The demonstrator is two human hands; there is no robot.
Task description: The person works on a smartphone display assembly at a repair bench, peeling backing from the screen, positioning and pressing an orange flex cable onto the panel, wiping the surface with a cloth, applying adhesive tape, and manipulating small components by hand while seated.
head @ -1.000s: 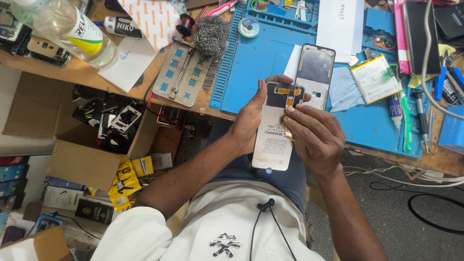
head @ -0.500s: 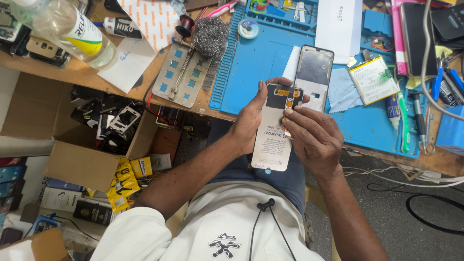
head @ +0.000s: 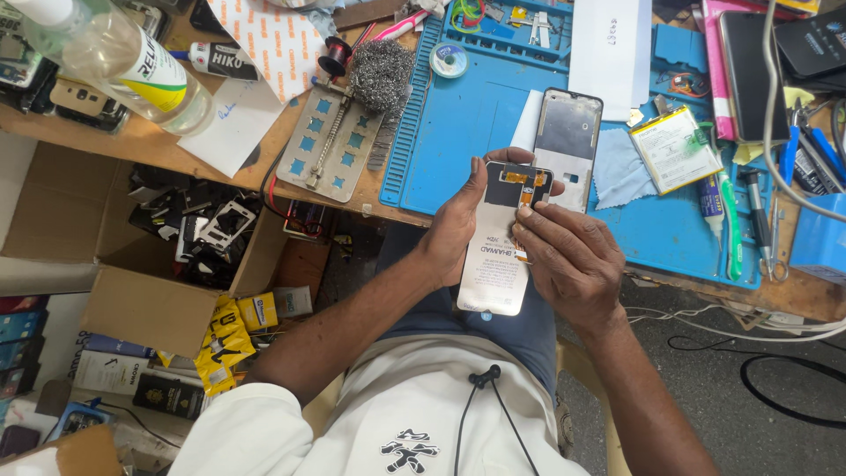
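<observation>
Head view: left hand [head: 458, 225] clamps white-backed phone screen panel [head: 500, 242] over lap, just below blue mat [head: 458, 132]; right hand [head: 568, 260] fingertips pinched on orange flex cable [head: 527, 187]; best steady panel, work cable gently, avoid creasing.

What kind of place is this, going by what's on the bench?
Most likely a phone repair bench. Both hands hold a phone screen panel over a blue repair mat, with a bare phone frame and a loose battery lying on it.
</observation>
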